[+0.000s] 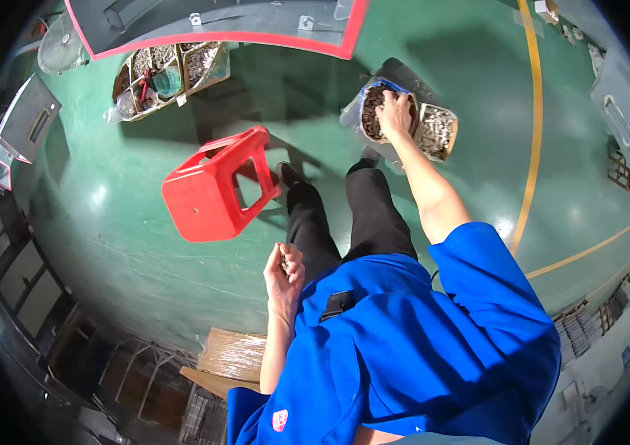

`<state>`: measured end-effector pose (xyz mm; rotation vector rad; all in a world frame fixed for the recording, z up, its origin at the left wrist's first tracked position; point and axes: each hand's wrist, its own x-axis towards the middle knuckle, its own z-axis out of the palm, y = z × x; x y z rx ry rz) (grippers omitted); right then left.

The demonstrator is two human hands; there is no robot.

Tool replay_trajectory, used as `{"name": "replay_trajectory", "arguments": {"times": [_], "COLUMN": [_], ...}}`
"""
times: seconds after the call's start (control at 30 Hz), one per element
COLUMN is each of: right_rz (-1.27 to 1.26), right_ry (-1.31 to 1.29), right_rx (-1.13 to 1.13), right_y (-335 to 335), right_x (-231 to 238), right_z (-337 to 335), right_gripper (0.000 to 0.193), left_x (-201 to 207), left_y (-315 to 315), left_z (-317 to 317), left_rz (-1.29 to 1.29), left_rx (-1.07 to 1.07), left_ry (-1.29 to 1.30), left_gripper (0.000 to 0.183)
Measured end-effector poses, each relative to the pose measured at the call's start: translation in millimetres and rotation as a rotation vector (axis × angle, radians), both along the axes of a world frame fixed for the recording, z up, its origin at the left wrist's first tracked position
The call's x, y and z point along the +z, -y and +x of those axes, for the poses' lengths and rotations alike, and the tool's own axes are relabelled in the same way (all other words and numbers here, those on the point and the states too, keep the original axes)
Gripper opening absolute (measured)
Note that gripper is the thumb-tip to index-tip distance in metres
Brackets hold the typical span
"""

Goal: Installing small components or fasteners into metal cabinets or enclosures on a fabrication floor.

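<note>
My right hand point(396, 117) reaches down to a container of small dark brown pieces point(371, 113), its fingers apart and their tips among the pieces. Beside it sits a second box of small whitish pieces point(433, 132). Both rest on a dark support low in front of my feet. My left hand point(285, 276) is curled closed in front of my left thigh. Something small and dark shows between its fingers, too small to name.
A red plastic stool point(207, 196) stands on the green floor at my left. Farther off lies a divided container point(170, 78) with small parts and a red-handled tool. A grey panel with red edging point(219, 26) overhangs the far side. Wrapped cardboard point(232, 356) is behind my left arm.
</note>
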<state>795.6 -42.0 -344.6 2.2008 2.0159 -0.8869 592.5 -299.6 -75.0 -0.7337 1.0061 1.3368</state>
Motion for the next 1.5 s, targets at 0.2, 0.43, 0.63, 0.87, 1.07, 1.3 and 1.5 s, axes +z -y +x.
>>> {"name": "replay_trajectory", "arguments": {"times": [0.2,0.43,0.63,0.87,1.07,1.3,1.5], "right_rz": [0.060,0.046,-0.294,-0.400,-0.447,-1.171,-0.525], "right_ry": [-0.075,-0.227,-0.537,-0.681,-1.033,-1.113,-0.807], "right_rx": [-0.107,-0.190,-0.450,-0.372,-0.608,0.232,1.523], "right_y": [10.5,12.8,-2.0,-24.8,-14.2,120.5,329.3], "right_x": [1.0,-40.3,-44.4,46.8,91.1,315.9,375.0], "right_z": [-21.9,7.4,44.8,41.0,59.4,-104.5,-257.8], "right_gripper": [0.038,0.013,0.025,0.018,0.025,0.030,0.016], "left_x": [-15.2,16.3,25.7,15.1,40.0,31.9,34.2], "left_y": [19.4,48.2,58.1,51.3,39.3,110.8,267.1], "left_z": [-51.8,-111.6,-124.4,-54.1,-52.8,-63.1,-123.1], "left_rz": [0.040,0.046,0.145,0.370,0.480,0.560,-0.010], "left_rx": [0.043,-0.072,0.152,0.236,0.142,-0.046,0.141], "left_ry": [0.013,-0.132,-0.164,0.074,0.137,-0.006,-0.038], "left_gripper": [0.025,0.024,0.028,0.028,0.023,0.021,0.030]}}
